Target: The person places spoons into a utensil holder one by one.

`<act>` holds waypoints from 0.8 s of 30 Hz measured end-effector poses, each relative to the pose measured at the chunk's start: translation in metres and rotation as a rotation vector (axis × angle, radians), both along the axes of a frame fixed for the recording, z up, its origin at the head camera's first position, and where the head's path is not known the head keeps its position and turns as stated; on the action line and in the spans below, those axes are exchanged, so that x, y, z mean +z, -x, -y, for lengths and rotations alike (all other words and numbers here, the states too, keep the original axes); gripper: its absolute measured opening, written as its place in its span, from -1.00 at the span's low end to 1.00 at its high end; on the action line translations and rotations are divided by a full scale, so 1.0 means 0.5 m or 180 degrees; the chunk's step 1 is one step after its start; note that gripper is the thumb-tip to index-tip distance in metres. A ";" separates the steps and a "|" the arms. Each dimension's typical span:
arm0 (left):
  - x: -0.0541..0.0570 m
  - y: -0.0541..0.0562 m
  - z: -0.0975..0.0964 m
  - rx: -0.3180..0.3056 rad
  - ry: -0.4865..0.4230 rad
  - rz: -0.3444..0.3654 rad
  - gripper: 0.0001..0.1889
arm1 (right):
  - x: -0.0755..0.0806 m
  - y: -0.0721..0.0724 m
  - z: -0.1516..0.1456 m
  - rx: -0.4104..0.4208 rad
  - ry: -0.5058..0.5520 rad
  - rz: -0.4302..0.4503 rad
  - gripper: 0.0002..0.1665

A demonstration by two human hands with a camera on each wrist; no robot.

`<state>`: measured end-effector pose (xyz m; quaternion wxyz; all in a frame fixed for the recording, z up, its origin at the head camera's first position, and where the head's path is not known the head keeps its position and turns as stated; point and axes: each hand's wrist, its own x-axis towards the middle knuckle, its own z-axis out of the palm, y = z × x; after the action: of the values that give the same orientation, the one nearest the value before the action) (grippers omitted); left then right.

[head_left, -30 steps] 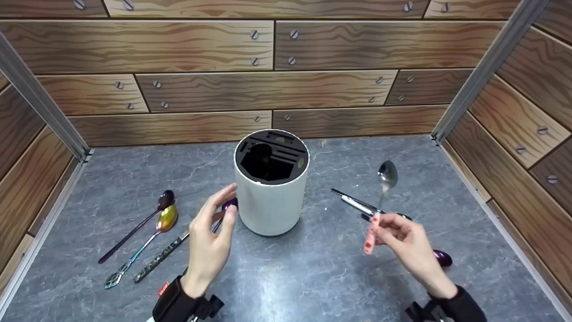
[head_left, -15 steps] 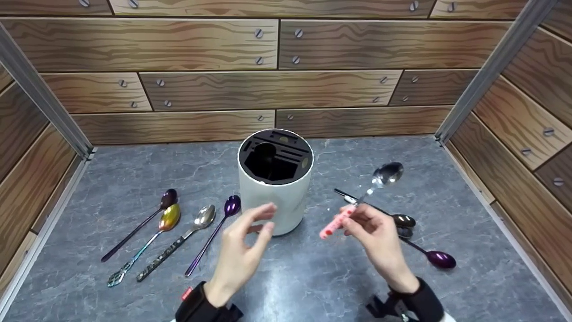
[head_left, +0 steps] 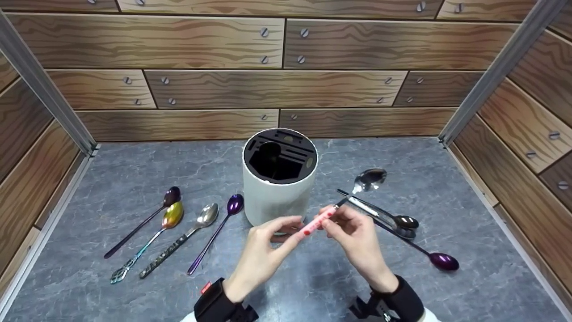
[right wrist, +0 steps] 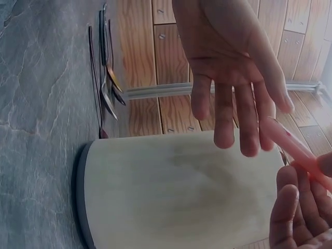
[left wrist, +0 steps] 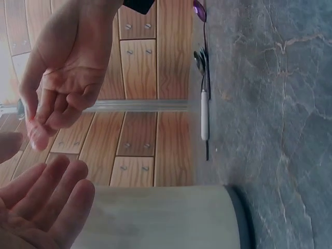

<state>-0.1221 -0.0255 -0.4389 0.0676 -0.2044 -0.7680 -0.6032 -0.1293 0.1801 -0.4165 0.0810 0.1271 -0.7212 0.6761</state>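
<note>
Three walls printed with wood planks enclosed the workspace, the back wall running across twelve o'clock. Below them spread the grey, marble-veined desk, glossy toward six o'clock. At the centre of this dial stood a white cylindrical holder, upright, its black slotted top facing up. Around eight o'clock lay a dark spoon, a gold-bowled spoon and a silver spoon, while a purple spoon lay nearer the holder; around four o'clock a white-handled spoon lay among darker ones. The left hand was at six o'clock, thumb and forefinger parted narrowly at the handle's end, fingers fairly straight; whether they touched it could not be told. The right hand, at five o'clock, pinched the pink-handled spoon, which hung above the desk in front of the holder, bowl toward two o'clock and handle end toward eight. The step in hand looked like a handover or change of grip; the next move seemed to call for the left fingertips to close on the handle's end before the right pinch loosened.
</note>
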 end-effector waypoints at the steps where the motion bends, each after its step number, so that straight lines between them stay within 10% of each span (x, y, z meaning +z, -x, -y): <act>1: 0.000 0.000 -0.002 -0.0008 0.0001 0.0026 -0.67 | 0.000 0.000 0.001 0.0000 -0.0012 0.0004 -0.79; 24: 0.009 0.002 -0.002 0.0173 -0.0204 0.0102 -0.82 | 0.024 0.010 -0.033 -0.0136 0.0291 -0.0131 -0.83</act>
<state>-0.1234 -0.0243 -0.4343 0.0783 -0.1715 -0.7545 -0.6286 -0.1345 0.1965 -0.4044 0.1160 0.1218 -0.6902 0.7038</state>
